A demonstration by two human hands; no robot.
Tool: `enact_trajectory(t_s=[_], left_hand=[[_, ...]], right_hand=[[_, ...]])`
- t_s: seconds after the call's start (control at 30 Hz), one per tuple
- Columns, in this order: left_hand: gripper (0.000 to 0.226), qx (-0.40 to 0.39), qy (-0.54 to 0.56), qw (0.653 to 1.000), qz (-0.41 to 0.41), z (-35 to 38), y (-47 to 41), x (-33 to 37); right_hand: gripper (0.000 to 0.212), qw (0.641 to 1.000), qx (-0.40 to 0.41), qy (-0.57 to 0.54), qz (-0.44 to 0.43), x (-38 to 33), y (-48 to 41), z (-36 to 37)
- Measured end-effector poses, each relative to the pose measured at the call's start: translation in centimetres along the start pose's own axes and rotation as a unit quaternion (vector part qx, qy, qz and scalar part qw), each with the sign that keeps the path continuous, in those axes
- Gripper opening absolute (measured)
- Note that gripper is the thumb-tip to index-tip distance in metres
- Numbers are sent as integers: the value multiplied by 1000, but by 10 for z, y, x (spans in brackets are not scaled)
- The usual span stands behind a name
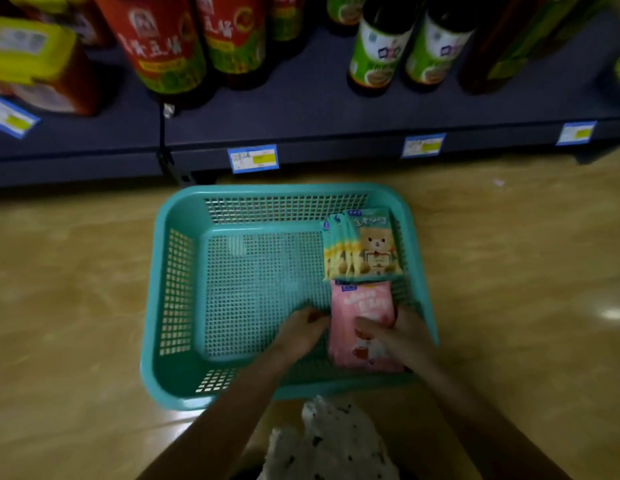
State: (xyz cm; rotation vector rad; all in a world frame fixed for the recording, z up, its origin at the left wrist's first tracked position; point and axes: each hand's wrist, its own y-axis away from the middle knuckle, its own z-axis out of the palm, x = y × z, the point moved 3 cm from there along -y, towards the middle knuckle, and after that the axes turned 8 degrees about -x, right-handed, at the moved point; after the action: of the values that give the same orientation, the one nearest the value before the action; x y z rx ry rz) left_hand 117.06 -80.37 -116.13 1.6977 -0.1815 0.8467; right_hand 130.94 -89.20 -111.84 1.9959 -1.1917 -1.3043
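Observation:
A teal plastic mesh basket (177,292) stands on the floor in front of me. In its right half lies a pink snack packet (360,303). My right hand (402,337) grips the packet from the right, thumb across its front. My left hand (301,330) touches the packet's left edge with curled fingers. Beyond the pink packet, several green packets with a bear picture (367,247) stand stacked against the basket's far right wall.
A dark low shelf (301,109) runs along the back, holding red-labelled bottles (163,43), green-labelled bottles (378,53) and a yellow-lidded tub (31,53). Blue price tags (253,158) hang on its edge. Tan floor (76,289) surrounds the basket.

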Motion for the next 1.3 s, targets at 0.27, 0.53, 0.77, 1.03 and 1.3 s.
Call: enact_trajectory(t_s=[0.27,0.53,0.77,1.03,1.3], left_hand=[[31,5,126,992,11,19,7,8],[46,54,97,994,-27,36,-11,16],[60,75,112,989,-58,53,-27,32],[49,-21,279,958,-61,55,-10,35],[42,-90,303,949,-18,-16,107,95]], right_hand=[[34,977,19,-202,-70,-9,20,-27],[33,955,35,-282,-78,-8,41,-71],[40,950,32,-308,-41,12,37,-85],[43,950,10,-309,-41,9,41,-90],[44,945,-53,-320,-41,-80,95,-111]])
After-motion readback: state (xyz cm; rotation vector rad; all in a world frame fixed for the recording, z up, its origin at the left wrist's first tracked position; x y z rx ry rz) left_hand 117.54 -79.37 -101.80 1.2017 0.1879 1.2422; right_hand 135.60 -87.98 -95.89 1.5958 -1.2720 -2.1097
